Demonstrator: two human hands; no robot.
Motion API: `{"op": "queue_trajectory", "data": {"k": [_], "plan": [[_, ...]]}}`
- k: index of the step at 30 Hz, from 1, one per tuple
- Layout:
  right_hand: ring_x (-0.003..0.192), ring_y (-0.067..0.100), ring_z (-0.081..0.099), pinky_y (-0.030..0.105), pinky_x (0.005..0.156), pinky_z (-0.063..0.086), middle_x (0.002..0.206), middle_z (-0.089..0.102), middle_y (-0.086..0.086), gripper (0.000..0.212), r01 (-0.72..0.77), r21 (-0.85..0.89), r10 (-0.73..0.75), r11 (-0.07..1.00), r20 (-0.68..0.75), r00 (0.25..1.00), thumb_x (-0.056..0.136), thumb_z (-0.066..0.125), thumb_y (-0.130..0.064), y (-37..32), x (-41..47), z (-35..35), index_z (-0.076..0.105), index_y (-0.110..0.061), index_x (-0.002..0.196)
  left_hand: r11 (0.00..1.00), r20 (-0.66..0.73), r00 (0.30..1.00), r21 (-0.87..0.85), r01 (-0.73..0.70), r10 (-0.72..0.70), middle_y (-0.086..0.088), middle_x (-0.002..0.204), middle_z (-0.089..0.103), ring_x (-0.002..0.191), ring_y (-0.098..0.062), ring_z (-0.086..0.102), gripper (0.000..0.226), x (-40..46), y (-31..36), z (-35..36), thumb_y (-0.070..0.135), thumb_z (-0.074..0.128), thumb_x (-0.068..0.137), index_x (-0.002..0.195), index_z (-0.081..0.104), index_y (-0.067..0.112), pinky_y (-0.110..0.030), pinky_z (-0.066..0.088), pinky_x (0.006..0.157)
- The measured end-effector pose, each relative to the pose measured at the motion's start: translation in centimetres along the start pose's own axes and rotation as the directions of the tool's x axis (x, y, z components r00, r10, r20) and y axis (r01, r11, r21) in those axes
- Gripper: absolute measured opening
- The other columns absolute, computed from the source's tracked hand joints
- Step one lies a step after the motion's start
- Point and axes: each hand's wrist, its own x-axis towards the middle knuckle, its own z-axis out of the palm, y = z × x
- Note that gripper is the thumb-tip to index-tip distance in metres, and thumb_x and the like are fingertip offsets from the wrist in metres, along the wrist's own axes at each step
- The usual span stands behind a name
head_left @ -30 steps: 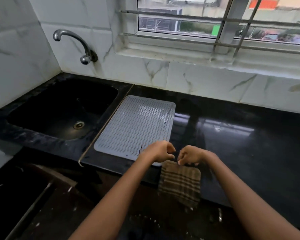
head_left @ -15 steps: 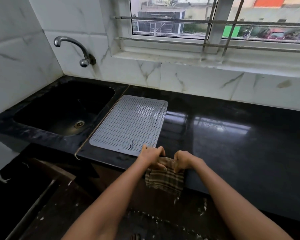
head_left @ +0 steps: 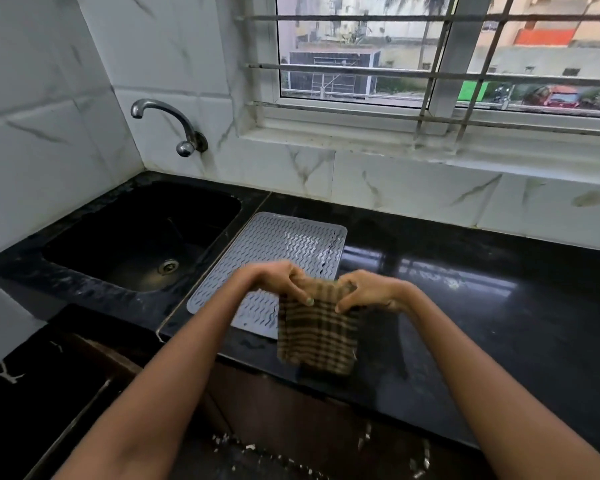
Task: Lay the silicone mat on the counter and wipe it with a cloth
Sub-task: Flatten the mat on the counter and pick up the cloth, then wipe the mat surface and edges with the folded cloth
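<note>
A grey mat ribbed in wavy lines is lying on the glossy black table, while the cloth is showing brown-and-tan checks.

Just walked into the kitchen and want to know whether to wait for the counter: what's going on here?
A person is holding a brown checked cloth up by its top edge, the left hand and right hand each pinching a corner, so it hangs in front of the counter's edge. The grey silicone mat already lies flat on the black counter, just right of the sink. The cloth is not touching the mat, so wiping has not begun.
</note>
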Motion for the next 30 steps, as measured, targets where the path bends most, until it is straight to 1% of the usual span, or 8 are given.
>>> {"op": "queue_trajectory", "data": {"k": [4, 7, 10, 15, 17, 24, 27, 30], "plan": [[0.087, 0.022, 0.059, 0.036, 0.081, 0.051, 0.091, 0.063, 0.009, 0.028, 0.147, 0.073, -0.119, 0.986, -0.307, 0.944, 0.075, 0.073, -0.006, -4.6, 2.9, -3.5, 0.061, 0.001, 0.099, 0.989, -0.337, 0.932, -0.022, -0.149, 0.133, 0.007, 0.08, 0.064, 0.077, -0.01, 0.061, 0.018, -0.4, -0.2, -6.9, 0.013, 0.074, 0.079, 0.081, 0.061, 0.026, -0.019, 0.045, 0.063], [0.082, 0.022, 0.059, 0.037, 0.078, 0.051, 0.089, 0.064, 0.011, 0.023, 0.244, 0.078, -0.175, 0.967, -0.493, 0.852, 0.075, 0.073, -0.005, -6.7, 6.3, -4.5, 0.061, -0.001, 0.094, 0.966, -0.631, 0.735, 0.211, -0.148, 0.25, 0.011, 0.084, 0.065, 0.078, -0.008, 0.061, 0.016, 0.4, -2.4, -10.0, 0.026, 0.074, 0.078, 0.083, 0.06, 0.033, -0.027, 0.048, 0.068], [0.081, 0.023, 0.058, 0.035, 0.074, 0.047, 0.087, 0.061, 0.009, 0.017, 0.203, -0.027, -0.177, 0.979, -0.615, 0.769, 0.073, 0.071, -0.004, -7.0, 10.6, -3.4, 0.063, -0.002, 0.088, 0.897, -0.716, 0.582, 0.438, -0.056, 0.385, 0.003, 0.096, 0.065, 0.092, -0.016, 0.058, 0.018, 2.7, -6.1, -10.3, 0.031, 0.071, 0.076, 0.092, 0.063, 0.028, -0.034, 0.042, 0.075], [0.095, 0.03, 0.063, 0.037, 0.079, 0.049, 0.092, 0.066, 0.011, 0.009, -0.042, -0.225, -0.031, 0.973, -0.312, 0.95, 0.074, 0.071, -0.006, -3.5, 16.2, 2.8, 0.071, -0.01, 0.082, 0.847, -0.369, 0.903, 0.532, 0.011, 0.219, -0.005, 0.112, 0.066, 0.106, -0.026, 0.061, 0.026, 7.1, -14.3, -7.2, 0.021, 0.063, 0.081, 0.106, 0.064, 0.02, -0.033, 0.044, 0.084], [0.104, 0.024, 0.059, 0.034, 0.085, 0.049, 0.107, 0.063, 0.004, 0.016, -0.148, -0.308, 0.066, 0.94, -0.263, 0.963, 0.074, 0.071, -0.014, -2.5, 17.2, 5.0, 0.072, -0.016, 0.09, 0.911, -0.232, 0.963, 0.41, -0.031, 0.137, -0.003, 0.11, 0.066, 0.103, -0.024, 0.062, 0.025, 8.0, -16.7, -6.0, 0.02, 0.066, 0.078, 0.102, 0.066, 0.021, -0.033, 0.049, 0.084], [0.095, 0.016, 0.056, 0.031, 0.084, 0.047, 0.099, 0.061, 0.001, 0.017, -0.238, -0.041, 0.231, 0.97, -0.125, 0.965, 0.083, 0.064, -0.009, -4.1, 18.0, 2.3, 0.065, -0.005, 0.1, 0.995, -0.05, 0.998, -0.084, -0.051, 0.047, -0.01, 0.106, 0.068, 0.101, -0.026, 0.064, 0.022, 10.1, -17.2, -10.6, 0.018, 0.068, 0.078, 0.099, 0.063, 0.017, -0.046, 0.051, 0.094], [0.088, 0.018, 0.057, 0.031, 0.074, 0.046, 0.096, 0.058, 0.003, 0.009, -0.219, 0.157, 0.26, 0.963, -0.324, 0.91, 0.088, 0.059, -0.006, -4.0, 19.2, 0.6, 0.061, -0.005, 0.097, 0.978, -0.246, 0.968, -0.185, -0.091, 0.044, -0.009, 0.112, 0.066, 0.103, -0.026, 0.062, 0.024, 11.3, -16.1, -11.9, 0.024, 0.062, 0.084, 0.107, 0.057, 0.024, -0.048, 0.049, 0.094], [0.108, 0.026, 0.057, 0.036, 0.084, 0.049, 0.12, 0.056, 0.01, 0.037, -0.173, 0.357, 0.359, 0.918, -0.562, 0.745, 0.091, 0.056, -0.01, -3.1, 20.9, -0.3, 0.044, -0.012, 0.126, 0.997, -0.44, 0.898, -0.05, -0.061, 0.033, -0.007, 0.135, 0.053, 0.119, -0.027, 0.052, 0.049, 12.5, -15.3, -11.8, 0.032, 0.058, 0.089, 0.135, 0.038, 0.031, -0.042, 0.043, 0.1]]}}
